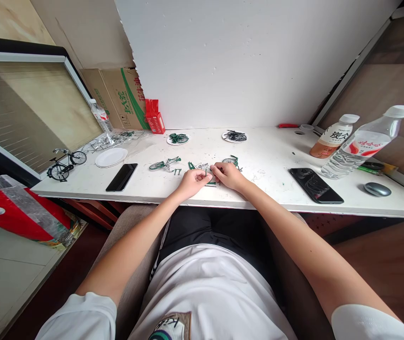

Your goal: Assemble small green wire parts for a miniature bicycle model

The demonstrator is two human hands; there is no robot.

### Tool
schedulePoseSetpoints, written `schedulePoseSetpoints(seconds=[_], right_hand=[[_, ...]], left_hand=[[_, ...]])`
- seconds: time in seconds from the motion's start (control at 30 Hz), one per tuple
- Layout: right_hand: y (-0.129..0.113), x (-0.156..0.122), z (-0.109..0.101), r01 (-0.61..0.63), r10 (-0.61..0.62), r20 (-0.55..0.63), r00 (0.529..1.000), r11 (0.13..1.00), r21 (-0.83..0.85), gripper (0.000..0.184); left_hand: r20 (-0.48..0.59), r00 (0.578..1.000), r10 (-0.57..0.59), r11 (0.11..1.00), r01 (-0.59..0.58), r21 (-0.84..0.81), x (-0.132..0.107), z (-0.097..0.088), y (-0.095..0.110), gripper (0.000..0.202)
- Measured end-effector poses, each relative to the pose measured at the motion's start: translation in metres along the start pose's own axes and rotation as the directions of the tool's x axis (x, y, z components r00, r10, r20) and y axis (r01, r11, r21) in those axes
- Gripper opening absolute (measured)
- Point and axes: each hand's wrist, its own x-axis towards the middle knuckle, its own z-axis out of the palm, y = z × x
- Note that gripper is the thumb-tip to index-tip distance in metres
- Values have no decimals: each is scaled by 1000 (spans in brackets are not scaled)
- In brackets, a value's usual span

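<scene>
My left hand (195,183) and my right hand (228,175) meet at the fingertips, low over the white table near its front edge. Both are closed in a pinch. A thin, dark model bicycle part (206,172) shows at the left fingertips; what the right fingers grip is hidden. Just behind the hands lie a green piece (191,165) and small silvery parts (201,166). A partly built green model bicycle (157,165) lies to the left, with small green pieces (177,172) beside it. Beyond my right hand is a green wheel assembly (231,161), partly covered.
White plates hold green parts (178,138) and black parts (235,136). At left are a finished black model bicycle (63,164), a stacked plate (111,157) and a phone (122,177). Another phone (315,185), a mouse (377,189) and bottles (363,141) stand at right.
</scene>
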Motion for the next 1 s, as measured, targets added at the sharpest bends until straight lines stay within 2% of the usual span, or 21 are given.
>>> schedulePoseSetpoints(seconds=[0.57,1.0], right_hand=[[0,1,1,-15,15,4,1000,997,-73,43],[0,1,2,-12,13,10,1000,997,-77,46]], left_hand=[[-1,1000,21,997,-21,73,-4,1,10,29],[14,999,31,995,-33,96,-5,2,12,33]])
